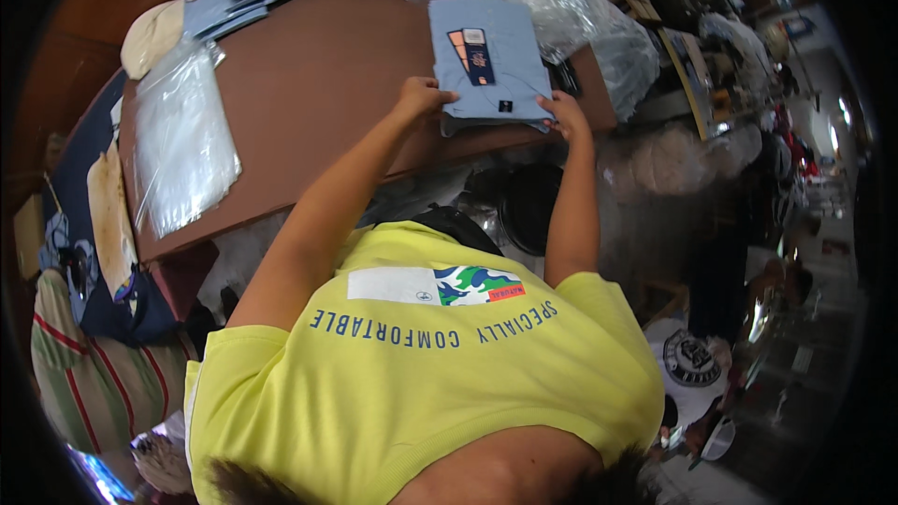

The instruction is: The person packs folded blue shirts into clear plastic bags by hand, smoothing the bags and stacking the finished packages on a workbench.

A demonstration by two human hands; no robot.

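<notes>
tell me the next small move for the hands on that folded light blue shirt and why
Probably square the folded light blue shirt up: the left hand and right hand each hold a near corner, and its lower layers stick out unevenly at the edge of the brown table. Clear plastic bags lie to the left.
</notes>
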